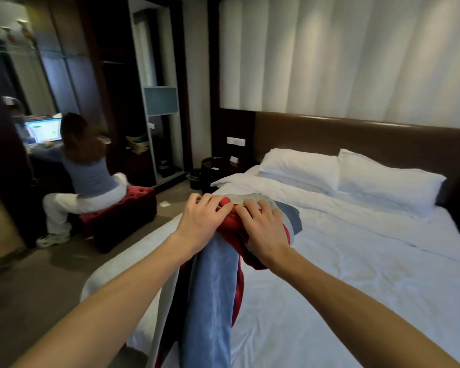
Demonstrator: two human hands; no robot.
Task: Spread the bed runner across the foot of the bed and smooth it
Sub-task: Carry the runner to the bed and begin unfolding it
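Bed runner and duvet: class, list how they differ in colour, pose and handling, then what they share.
Colour: the bed runner has blue, red and pale bands; the duvet is plain white.
Pose: the bed runner lies bunched in a narrow strip; the duvet is spread flat.
Handling: the left hand and right hand hold the bed runner's end; neither holds the duvet.
Shared: both are creased cloth.

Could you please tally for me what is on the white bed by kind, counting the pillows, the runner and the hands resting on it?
Pillows: 2
Bed runner: 1
Hands on it, left hand and right hand: 2
Total: 5
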